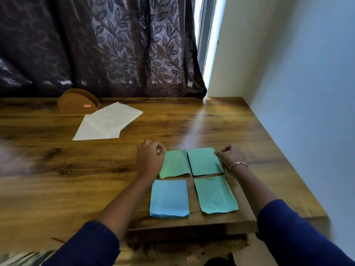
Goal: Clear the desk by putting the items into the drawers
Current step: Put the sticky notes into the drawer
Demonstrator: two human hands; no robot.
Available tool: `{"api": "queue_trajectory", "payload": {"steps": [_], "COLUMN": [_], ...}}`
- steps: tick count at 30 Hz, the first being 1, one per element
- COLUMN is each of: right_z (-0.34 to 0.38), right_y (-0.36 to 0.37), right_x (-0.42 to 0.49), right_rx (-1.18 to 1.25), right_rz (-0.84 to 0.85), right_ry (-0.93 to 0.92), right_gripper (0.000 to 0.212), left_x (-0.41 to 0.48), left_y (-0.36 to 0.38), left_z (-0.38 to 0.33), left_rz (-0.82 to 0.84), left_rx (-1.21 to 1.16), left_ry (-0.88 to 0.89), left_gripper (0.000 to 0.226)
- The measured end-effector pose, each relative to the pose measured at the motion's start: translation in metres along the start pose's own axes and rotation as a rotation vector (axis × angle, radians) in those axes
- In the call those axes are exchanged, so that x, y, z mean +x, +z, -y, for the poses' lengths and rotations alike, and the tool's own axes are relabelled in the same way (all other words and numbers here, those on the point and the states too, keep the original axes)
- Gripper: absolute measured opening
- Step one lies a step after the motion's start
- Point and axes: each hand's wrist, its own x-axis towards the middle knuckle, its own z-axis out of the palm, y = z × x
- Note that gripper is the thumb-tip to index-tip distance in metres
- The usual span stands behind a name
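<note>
Several coloured paper stacks lie in a two-by-two block on the wooden desk (57, 189): a green stack (175, 164) far left, a teal stack (204, 161) far right, a blue stack (169, 197) near left and a teal stack (216, 194) near right. My left hand (149, 160) pinches the far left corner of the green stack with curled fingers. At the far right corner of the far teal stack, my right hand (231, 156) has its fingers curled on the edge. No drawer is clearly visible.
Two white sheets (107, 123) lie overlapping at the back left. A wooden holder with a red sticker (78, 102) stands behind them by the dark leaf-patterned curtain (96, 45). A white wall (307, 93) borders the desk's right side. The desk's front edge (192, 227) is close below the stacks.
</note>
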Motion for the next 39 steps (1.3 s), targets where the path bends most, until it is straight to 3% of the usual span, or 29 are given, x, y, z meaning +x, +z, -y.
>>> {"api": "queue_trajectory", "payload": {"steps": [5, 9, 14, 18, 21, 23, 26, 28, 30, 33, 36, 39], "right_z": [-0.015, -0.031, -0.056, -0.076, -0.086, -0.097, -0.113, -0.120, -0.125, -0.126, -0.124, -0.118], "right_y": [-0.003, -0.002, 0.012, 0.028, 0.052, 0.071, 0.095, 0.110, 0.123, 0.128, 0.132, 0.130], "right_x": [-0.049, -0.101, -0.165, -0.193, -0.199, -0.193, -0.179, -0.171, -0.166, -0.162, -0.159, -0.161], "right_rx": [0.276, 0.539, 0.874, 0.983, 1.127, 1.165, 1.208, 1.262, 1.257, 1.391, 1.555, 1.507], "right_rz": [-0.236, -0.163, -0.036, 0.010, 0.002, 0.006, 0.068, 0.094, 0.104, 0.129, 0.126, 0.079], "right_ry": [-0.276, -0.384, -0.215, -0.114, 0.106, 0.384, 0.764, 0.868, 0.868, 0.834, 0.848, 0.881], "right_gripper": [0.020, 0.020, 0.022, 0.024, 0.022, 0.021, 0.024, 0.035, 0.042, 0.056, 0.071, 0.076], "left_x": [-0.042, -0.084, -0.148, -0.190, -0.211, -0.216, -0.206, -0.199, -0.194, -0.189, -0.184, -0.187], "left_y": [-0.017, -0.035, -0.042, -0.030, -0.014, -0.004, 0.014, 0.025, 0.028, 0.032, 0.041, 0.041], "left_z": [0.002, 0.001, 0.007, 0.036, 0.074, 0.092, 0.113, 0.126, 0.132, 0.143, 0.149, 0.150], "left_rz": [-0.129, -0.162, -0.054, 0.116, 0.260, 0.382, 0.602, 0.621, 0.517, 0.311, 0.237, 0.211], "left_rx": [-0.098, -0.244, -0.454, -0.301, -0.118, -0.089, -0.160, -0.363, -0.688, -0.983, -1.204, -1.334], "left_ry": [0.183, 0.341, 0.443, 0.682, 0.720, 0.511, -0.203, -0.648, -0.988, -1.188, -1.265, -1.322], "left_gripper": [0.018, 0.029, 0.017, 0.012, 0.008, 0.008, 0.011, 0.011, 0.009, 0.016, 0.017, 0.014]}}
